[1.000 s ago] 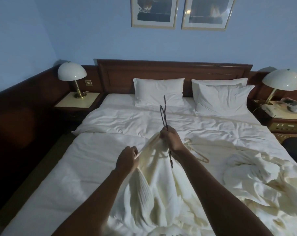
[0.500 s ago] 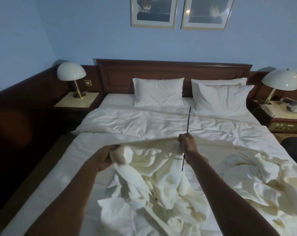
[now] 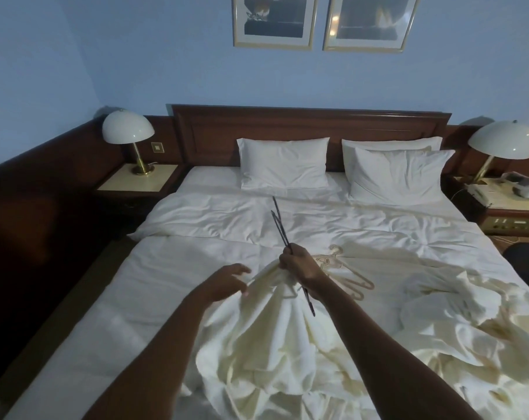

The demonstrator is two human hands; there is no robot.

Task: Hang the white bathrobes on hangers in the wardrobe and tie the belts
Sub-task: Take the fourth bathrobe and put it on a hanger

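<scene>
We see the right hand (image 3: pixel 299 265) grip closed on a dark hanger (image 3: pixel 279 221) plus a bunch of bathrobe (image 3: pixel 266 334) over the bed (image 3: pixel 196 225); hanger's long axis runs up-left, away from us. Left hand (image 3: pixel 223 281), fingers spread, holding nothing, touches the cloth just left, nearer the loose collar.

So from my feed all I get of the wearer is two arms coming up from the bottom edge, on the near side of the dark wooden headboard (image 3: pixel 310 131). Both forearms are bare all the way down to where the picture cuts them off, no sleeves or cuffs anywhere. The left hand (image 3: pixel 223 281) and right hand (image 3: pixel 301 268) are bare too: no gloves, and no rings, watch or wristband that I can make out. The light's pretty dim, so finer detail is lost.
</scene>
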